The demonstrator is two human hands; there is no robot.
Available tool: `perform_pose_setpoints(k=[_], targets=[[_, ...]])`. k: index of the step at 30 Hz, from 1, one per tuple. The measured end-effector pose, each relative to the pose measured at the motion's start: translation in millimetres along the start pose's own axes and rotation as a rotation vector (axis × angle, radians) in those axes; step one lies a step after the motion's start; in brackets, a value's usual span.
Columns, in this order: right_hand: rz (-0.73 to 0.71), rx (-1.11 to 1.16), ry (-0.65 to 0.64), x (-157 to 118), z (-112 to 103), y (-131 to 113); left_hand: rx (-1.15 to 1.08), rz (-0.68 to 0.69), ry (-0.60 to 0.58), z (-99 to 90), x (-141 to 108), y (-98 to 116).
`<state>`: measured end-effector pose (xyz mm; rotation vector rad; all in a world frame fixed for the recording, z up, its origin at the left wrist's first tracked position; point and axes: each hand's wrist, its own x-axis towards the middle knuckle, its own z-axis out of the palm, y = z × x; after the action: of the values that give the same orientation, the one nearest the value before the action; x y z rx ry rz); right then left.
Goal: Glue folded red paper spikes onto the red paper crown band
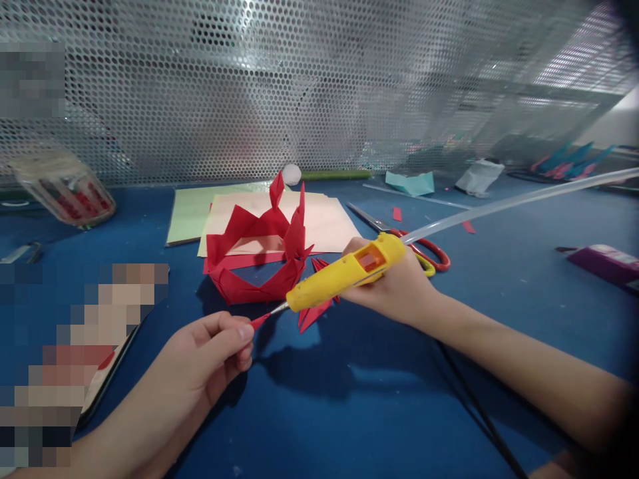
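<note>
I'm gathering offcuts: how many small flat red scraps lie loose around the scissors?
2: one scrap just beyond the scissors, another to the right, near the clear stick. The right hand may hide more.

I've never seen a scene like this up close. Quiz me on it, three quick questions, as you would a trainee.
1. True or false: the person's right hand grips the yellow glue gun.
2. Which thing is at the glue gun's nozzle?
A) the clear jar
B) the small red paper piece in the left hand
C) the green sheet
3. Fill in the blank: the purple object lies to the ____ of the red-handled scissors.

Key: 1 true; 2 B; 3 right.
</note>
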<state>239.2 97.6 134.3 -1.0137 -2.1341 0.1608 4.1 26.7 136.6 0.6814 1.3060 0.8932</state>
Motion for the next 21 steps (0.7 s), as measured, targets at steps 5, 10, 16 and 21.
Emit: perform_pose_setpoints(k=[5, 10, 16, 21], targets=[[0.027, -0.011, -0.012, -0.1, -0.5, -0.1, -0.003, 0.012, 0.006, 0.7, -1.7, 0.2], [0.031, -0.03, -0.016, -0.3, -0.5, 1.4, -0.011, 0.002, -0.002, -1.6, -0.6, -1.2], [-0.038, -0.047, 0.02, -0.6, 0.6, 2.6, -0.001, 0.0, 0.002, -1.2, 1.2, -0.4], [-0.005, -0.021, -0.004, -1.0, -0.2, 2.3, 0.008, -0.001, -0.002, -0.9, -0.5, 0.3]])
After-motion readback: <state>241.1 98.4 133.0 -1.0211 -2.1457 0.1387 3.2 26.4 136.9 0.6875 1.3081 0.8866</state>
